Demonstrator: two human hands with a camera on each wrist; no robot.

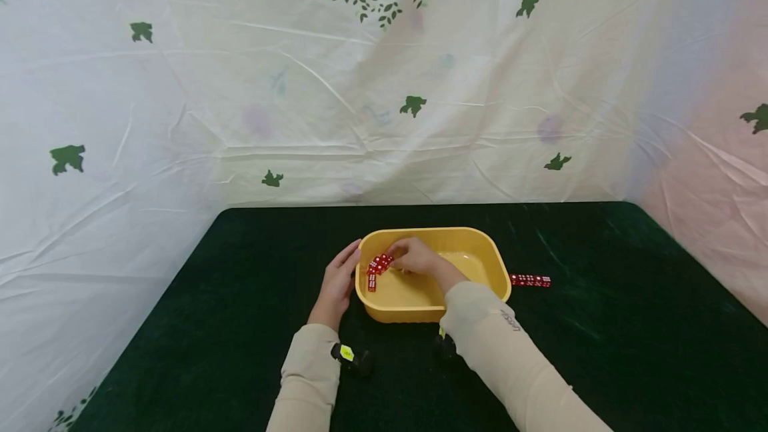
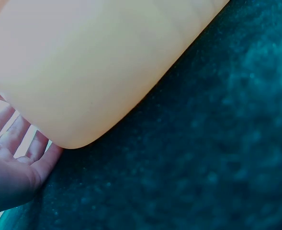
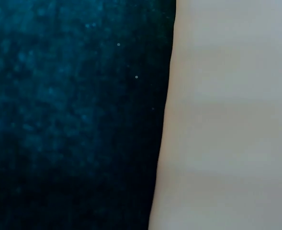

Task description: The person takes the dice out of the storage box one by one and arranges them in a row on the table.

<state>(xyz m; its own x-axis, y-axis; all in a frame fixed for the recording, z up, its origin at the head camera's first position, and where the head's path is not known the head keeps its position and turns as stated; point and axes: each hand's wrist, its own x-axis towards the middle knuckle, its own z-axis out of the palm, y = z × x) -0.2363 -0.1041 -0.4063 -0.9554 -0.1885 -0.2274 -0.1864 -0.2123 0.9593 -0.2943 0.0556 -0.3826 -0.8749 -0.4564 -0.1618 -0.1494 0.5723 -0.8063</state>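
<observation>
A yellow plastic basin point(image 1: 408, 314) sits on the dark green table. My left hand point(image 1: 336, 283) lies along its left side, fingers extended against the outer wall; the left wrist view shows that hand point(image 2: 16, 148) at a corner of the basin point(image 2: 93, 86). Inside, several red dice point(image 1: 379, 263) with white pips form a curved row by the left wall. A short red stack point(image 1: 372, 283) stands just below them. My right hand point(image 1: 415, 257) reaches in over the right part of the basin, its curled fingertips pinching a red die at the row's right end.
Outside the basin, against its right wall, a straight row of red dice point(image 1: 531, 280) lies on the green tablecloth point(image 1: 600, 339). A pale curtain point(image 1: 480, 85) with green leaf prints hangs behind the table. The basin wall point(image 3: 227, 120) fills the right wrist view's right side.
</observation>
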